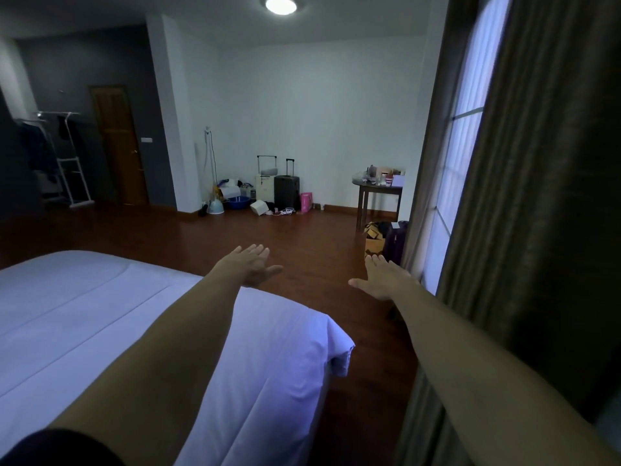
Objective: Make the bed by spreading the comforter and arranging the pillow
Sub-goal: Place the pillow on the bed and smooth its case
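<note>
A pale lavender comforter (100, 317) lies spread flat over the bed at the lower left, its corner (339, 358) hanging over the bed's near right edge. Both my arms stretch straight forward. My left hand (250, 264) is held flat, palm down, fingers apart, above the bed's far right edge and holds nothing. My right hand (383, 277) is also flat and spread, out over the wooden floor to the right of the bed, empty. No pillow is in view.
Dark curtains (524, 230) and a window (460, 163) stand close on the right. Across the wooden floor (302, 237) are suitcases (285, 191) and clutter by the far wall, a small table (378, 193), a cardboard box (374, 240), a clothes rack (64, 159) and a door (117, 142).
</note>
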### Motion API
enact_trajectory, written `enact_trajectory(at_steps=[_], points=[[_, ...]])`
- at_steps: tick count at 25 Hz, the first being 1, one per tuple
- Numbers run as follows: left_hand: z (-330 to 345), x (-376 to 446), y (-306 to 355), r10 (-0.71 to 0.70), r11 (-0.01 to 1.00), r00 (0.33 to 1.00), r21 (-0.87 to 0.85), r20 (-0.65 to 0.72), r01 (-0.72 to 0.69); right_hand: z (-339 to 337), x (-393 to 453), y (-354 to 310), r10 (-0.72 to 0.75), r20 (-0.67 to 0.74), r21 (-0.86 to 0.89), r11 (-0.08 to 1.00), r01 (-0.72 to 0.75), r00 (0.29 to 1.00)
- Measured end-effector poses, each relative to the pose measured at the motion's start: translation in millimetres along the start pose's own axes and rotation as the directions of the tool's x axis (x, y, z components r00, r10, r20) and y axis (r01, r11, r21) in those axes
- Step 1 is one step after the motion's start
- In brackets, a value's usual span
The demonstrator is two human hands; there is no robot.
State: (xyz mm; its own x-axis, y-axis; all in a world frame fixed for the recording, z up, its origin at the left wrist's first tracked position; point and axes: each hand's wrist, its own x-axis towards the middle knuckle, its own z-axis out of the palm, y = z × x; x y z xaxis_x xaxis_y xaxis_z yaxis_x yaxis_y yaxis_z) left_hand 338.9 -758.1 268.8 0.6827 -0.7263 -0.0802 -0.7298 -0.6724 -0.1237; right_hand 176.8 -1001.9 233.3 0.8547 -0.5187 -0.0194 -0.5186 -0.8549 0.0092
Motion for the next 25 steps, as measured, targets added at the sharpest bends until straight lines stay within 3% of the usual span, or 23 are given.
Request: enact_trajectory(at_steps=[15, 25], points=[[-32.7, 388.1, -12.3, 0.057, 0.998, 0.998, -0.010, -0.015, -0.057, -14.1, 344.1, 103.5, 0.083, -0.045, -0.037, 0.996, -0.084, 0.996], [-47.8, 630.6, 18.2, -0.035, 0.999, 0.999, -0.015, 0.002, 0.035, -10.3, 589.4, 206.3, 0.023, -0.030, -0.024, 0.999, -0.024, 0.999]])
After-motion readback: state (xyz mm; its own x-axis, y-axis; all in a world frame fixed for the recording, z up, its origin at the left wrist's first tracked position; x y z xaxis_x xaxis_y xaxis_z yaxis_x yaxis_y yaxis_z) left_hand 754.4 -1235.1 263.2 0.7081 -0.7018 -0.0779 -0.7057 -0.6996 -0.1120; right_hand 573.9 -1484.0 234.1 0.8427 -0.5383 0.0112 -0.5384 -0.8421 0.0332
